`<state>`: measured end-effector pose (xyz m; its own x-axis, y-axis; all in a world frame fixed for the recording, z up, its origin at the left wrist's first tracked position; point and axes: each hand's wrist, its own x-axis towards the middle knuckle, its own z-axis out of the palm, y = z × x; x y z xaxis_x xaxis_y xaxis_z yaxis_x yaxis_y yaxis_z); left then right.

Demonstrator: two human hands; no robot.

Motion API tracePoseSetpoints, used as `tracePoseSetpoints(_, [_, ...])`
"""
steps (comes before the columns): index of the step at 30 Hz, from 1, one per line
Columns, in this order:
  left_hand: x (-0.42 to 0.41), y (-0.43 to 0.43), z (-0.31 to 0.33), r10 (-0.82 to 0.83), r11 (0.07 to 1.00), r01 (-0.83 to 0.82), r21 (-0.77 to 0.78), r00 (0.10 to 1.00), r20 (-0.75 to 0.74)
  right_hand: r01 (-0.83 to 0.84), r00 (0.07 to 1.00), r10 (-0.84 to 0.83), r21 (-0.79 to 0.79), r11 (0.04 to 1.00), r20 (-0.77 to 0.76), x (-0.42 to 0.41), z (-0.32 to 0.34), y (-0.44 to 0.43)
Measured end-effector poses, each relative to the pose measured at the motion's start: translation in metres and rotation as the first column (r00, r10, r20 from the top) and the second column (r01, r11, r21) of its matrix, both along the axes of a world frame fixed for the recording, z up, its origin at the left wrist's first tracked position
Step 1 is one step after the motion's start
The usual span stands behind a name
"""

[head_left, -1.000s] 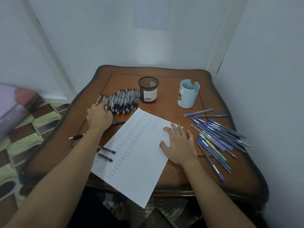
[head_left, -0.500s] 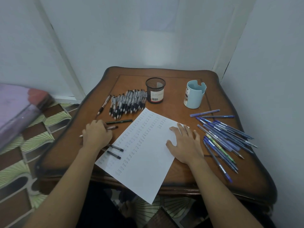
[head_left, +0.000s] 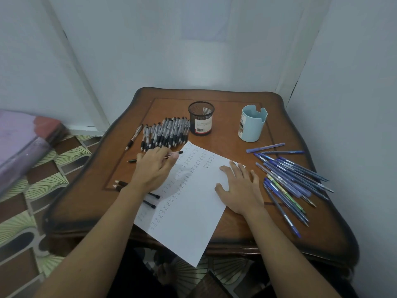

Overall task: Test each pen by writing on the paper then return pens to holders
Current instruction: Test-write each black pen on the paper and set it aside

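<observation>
Pinching a pen [head_left: 179, 153] to write, left grip [head_left: 155, 167] hovers at the paper's [head_left: 193, 214] ten o'clock; right grip [head_left: 238, 189], fingers flat, pins it

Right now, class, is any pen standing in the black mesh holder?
No, nothing rises from the black mesh holder; the black pens lie flat in a row beside it.

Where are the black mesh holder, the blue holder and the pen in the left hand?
black mesh holder [head_left: 200, 116]: head view, mesh wall above the label.
blue holder [head_left: 253, 130]: head view, front outer wall.
pen [head_left: 179, 152]: head view, dark end sticking out of the left hand [head_left: 153, 166].
</observation>
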<state>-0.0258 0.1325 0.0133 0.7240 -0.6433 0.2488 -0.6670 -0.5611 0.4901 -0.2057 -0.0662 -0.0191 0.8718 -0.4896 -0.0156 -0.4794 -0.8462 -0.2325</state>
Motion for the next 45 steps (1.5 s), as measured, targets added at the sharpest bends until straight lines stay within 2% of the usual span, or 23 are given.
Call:
tracePoseSetpoints(6, [-0.004, -0.023, 0.007, 0.038, 0.998, -0.043, 0.045, 0.993, 0.110, -0.001, 1.000, 0.001, 0.000, 1.000, -0.009, 0.000, 0.002, 0.000])
tracePoseSetpoints(8, [-0.007, -0.028, 0.007, 0.053, 0.999, -0.052, -0.009, 0.993, 0.102, -0.002, 1.000, 0.002, -0.001, 1.000, -0.006, 0.000, 0.001, 0.000])
tracePoseSetpoints(12, [-0.004, -0.034, 0.000, -0.056, 0.987, 0.050, -0.154, 0.998, -0.032, -0.010, 1.000, 0.010, -0.008, 1.000, -0.011, 0.001, -0.002, -0.002])
tracePoseSetpoints(16, [-0.008, -0.044, 0.000, -0.182, 0.963, 0.167, -0.211, 0.982, -0.053, -0.009, 1.000, 0.009, -0.006, 1.000, -0.011, 0.002, -0.004, -0.003])
tracePoseSetpoints(21, [-0.017, -0.058, 0.000, -0.205, 0.923, 0.087, -0.376, 0.936, -0.287, -0.007, 1.000, 0.007, 0.008, 1.000, 0.001, 0.002, -0.004, -0.003])
tracePoseSetpoints(28, [-0.021, -0.085, -0.004, -0.197, 0.901, -0.064, -0.430, 0.822, -0.534, -0.021, 1.000, 0.021, 0.007, 1.000, -0.002, 0.002, -0.003, -0.005])
tracePoseSetpoints(31, [-0.019, -0.098, -0.008, -0.115, 0.923, -0.108, -0.370, 0.839, -0.531, -0.029, 1.000, 0.028, 0.020, 0.999, 0.012, 0.000, -0.002, -0.004])
tracePoseSetpoints(36, [-0.013, -0.112, -0.011, -0.118, 0.904, -0.098, -0.415, 0.877, -0.465, -0.028, 0.999, 0.027, 0.033, 0.999, 0.029, 0.000, -0.003, -0.004])
tracePoseSetpoints(39, [-0.011, -0.116, -0.012, -0.049, 0.888, -0.152, -0.434, 0.907, -0.419, -0.026, 0.999, 0.025, 0.033, 0.999, 0.032, 0.000, -0.004, -0.005])
tracePoseSetpoints(42, [-0.007, -0.117, -0.017, 0.050, 0.874, -0.257, -0.412, 0.892, -0.450, -0.024, 0.999, 0.022, 0.037, 0.999, 0.030, 0.001, -0.004, -0.004])
tracePoseSetpoints(45, [-0.004, -0.118, -0.024, 0.053, 0.891, -0.250, -0.379, 0.886, -0.461, -0.023, 0.999, 0.022, 0.041, 0.999, 0.025, 0.001, -0.003, -0.004])
